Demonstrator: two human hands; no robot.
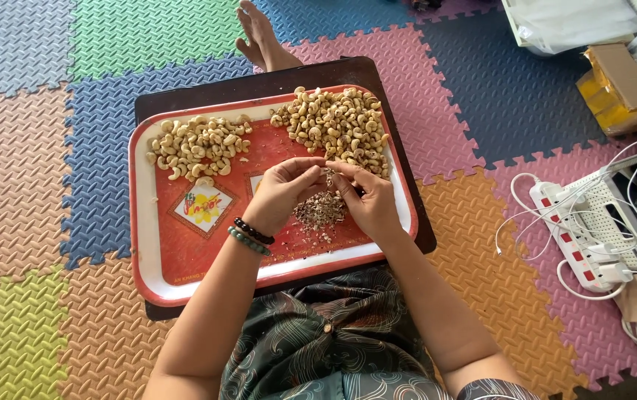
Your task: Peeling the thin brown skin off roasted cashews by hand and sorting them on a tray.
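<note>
Both of my hands meet over the middle of a red tray (185, 255) with a white rim. My left hand (283, 189) and my right hand (367, 200) pinch a single cashew nut (328, 175) between their fingertips. Under the hands lies a small heap of brown skin peelings (318, 211). A pile of pale cashews (198, 146) lies at the tray's far left. A larger pile of cashews with brown skin bits (337, 122) lies at the far right. Two bead bracelets (250, 235) circle my left wrist.
The tray rests on a dark board (259, 81) over coloured foam floor mats. A bare foot (259, 37) shows beyond the board. At the right lie a white power strip (574, 237) with white cables, a cardboard box (618, 85) and a white bin.
</note>
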